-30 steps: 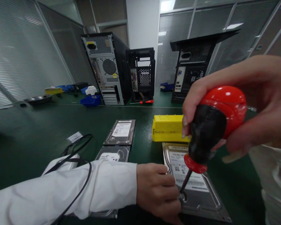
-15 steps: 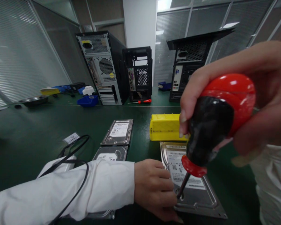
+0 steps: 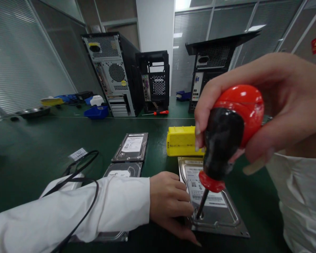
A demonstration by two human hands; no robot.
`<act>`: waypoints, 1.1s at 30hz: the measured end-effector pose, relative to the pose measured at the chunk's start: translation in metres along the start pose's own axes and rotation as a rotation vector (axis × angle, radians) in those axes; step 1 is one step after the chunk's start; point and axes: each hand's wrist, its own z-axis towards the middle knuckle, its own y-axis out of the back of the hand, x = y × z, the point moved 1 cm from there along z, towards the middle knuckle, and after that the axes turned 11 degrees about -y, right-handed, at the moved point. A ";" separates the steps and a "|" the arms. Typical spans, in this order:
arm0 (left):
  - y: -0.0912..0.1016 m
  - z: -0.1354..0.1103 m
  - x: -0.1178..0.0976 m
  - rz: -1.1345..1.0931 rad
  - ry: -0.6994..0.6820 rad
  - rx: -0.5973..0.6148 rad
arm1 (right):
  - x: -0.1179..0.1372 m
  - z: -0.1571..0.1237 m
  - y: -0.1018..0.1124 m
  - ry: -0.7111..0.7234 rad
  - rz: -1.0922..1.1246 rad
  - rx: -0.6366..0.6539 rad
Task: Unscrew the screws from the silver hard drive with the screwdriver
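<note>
A silver hard drive (image 3: 221,214) with a white label lies on the green table in front of me. My right hand (image 3: 276,105) grips the red and black handle of a screwdriver (image 3: 226,137), held upright and close to the camera. Its tip rests on a screw at the drive's near left corner. My left hand (image 3: 168,203), in a white sleeve, presses down at that corner, fingers beside the screwdriver shaft. A yellow box (image 3: 181,140) lies just behind the drive.
Two more hard drives (image 3: 131,142) (image 3: 122,170) lie to the left, with a black cable (image 3: 81,165) looped beside them. Three computer cases (image 3: 113,73) (image 3: 155,80) (image 3: 213,66) stand at the back. A small red screwdriver (image 3: 159,112), blue bins (image 3: 96,112) and a metal dish (image 3: 31,112) lie farther off.
The view has shifted slightly. My right hand has turned on the screwdriver handle while the tip stays on the screw. My left hand keeps its hold at the drive's corner.
</note>
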 end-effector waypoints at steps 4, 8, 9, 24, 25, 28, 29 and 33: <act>-0.002 -0.003 0.000 -0.018 0.019 0.070 | 0.001 -0.001 0.002 0.016 0.021 0.009; 0.001 -0.002 0.000 -0.010 0.031 0.178 | 0.014 0.000 0.000 -0.033 0.091 -0.020; 0.002 -0.001 -0.001 -0.008 0.018 0.184 | 0.019 0.000 -0.001 -0.118 0.092 -0.033; 0.013 0.006 -0.001 -0.058 0.047 0.234 | 0.032 0.003 -0.009 -0.255 -0.001 -0.088; 0.012 0.006 -0.002 -0.056 0.038 0.191 | 0.029 0.004 -0.008 -0.213 -0.017 -0.077; 0.009 0.009 -0.002 -0.054 0.023 0.093 | 0.017 0.007 -0.005 -0.033 -0.031 -0.023; 0.009 0.010 -0.002 -0.054 0.022 0.076 | 0.013 0.007 -0.003 0.017 -0.028 -0.007; 0.009 0.014 -0.002 -0.036 0.022 0.039 | 0.004 0.008 -0.001 0.088 -0.032 0.012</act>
